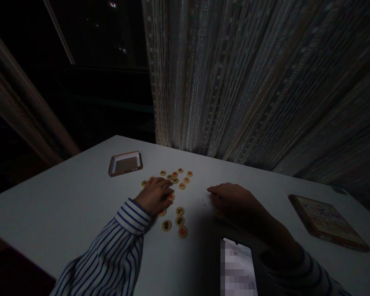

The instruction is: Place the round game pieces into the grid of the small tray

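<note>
Round wooden Chinese chess pieces (180, 211) with black or red characters are scattered on the white table (89, 205). My left hand (154, 193) rests palm down among them, fingers apart, its thumb and index beside a red-marked piece (170, 197). Its palm covers part of the group. To the right, my right hand (231, 201) is held low over the table, fingers stretched to the left. A small yellowish patch shows beneath it, too dark to make out. Several more pieces (181, 186) lie past my left fingertips.
An open shallow box tray (125, 171) stands at the back left. On the right lies a flat box or lid with a printed top (329, 220). A lit phone (245, 263) is at the near edge, left of my right forearm. Curtains (209, 82) hang behind the table.
</note>
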Available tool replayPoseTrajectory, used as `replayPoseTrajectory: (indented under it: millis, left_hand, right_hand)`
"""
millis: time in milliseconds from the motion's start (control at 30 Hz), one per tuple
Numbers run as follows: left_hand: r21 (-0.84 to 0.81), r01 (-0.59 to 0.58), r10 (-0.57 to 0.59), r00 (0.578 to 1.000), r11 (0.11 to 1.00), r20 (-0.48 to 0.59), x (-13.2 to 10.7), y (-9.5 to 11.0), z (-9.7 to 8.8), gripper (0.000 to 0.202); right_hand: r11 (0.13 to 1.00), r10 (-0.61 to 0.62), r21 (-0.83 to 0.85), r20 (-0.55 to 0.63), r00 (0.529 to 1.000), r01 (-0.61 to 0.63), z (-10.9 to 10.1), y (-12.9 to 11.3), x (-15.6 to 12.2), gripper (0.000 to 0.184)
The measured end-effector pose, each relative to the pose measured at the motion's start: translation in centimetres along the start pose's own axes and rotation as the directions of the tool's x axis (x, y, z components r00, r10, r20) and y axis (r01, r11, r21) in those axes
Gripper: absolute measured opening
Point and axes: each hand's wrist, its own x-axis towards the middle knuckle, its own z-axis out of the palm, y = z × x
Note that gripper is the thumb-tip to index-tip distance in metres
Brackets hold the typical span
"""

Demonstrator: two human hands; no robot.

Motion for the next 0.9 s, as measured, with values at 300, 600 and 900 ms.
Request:
replayPoseTrajectory:
  millis: [300, 600, 900]
  left_hand:
    - [-0.065, -0.051, 0.043, 0.991, 0.997, -0.125, 0.3, -0.3, 0.0, 0.023]
    - [-0.006, -0.176, 0.151, 0.86, 0.984, -0.487, 0.6, 0.5, -0.8, 0.022]
    - [0.004, -0.201, 0.168, 0.807, 0.98, -0.567, 0.5, 1.4, -1.3, 0.021]
  right_hand:
    - [1.0, 0.006, 0.014, 0.035, 0.999, -0.007, 0.0, 0.0, 0.0, 0.03]
    - [0.999, 0.019, 0.028, 0.061, 0.998, -0.021, -0.3, -0.2, -0.1, 0.03]
    - [0.999, 0.043, -0.015, 0.067, 0.997, -0.042, -0.7, -0.2, 0.1, 0.03]
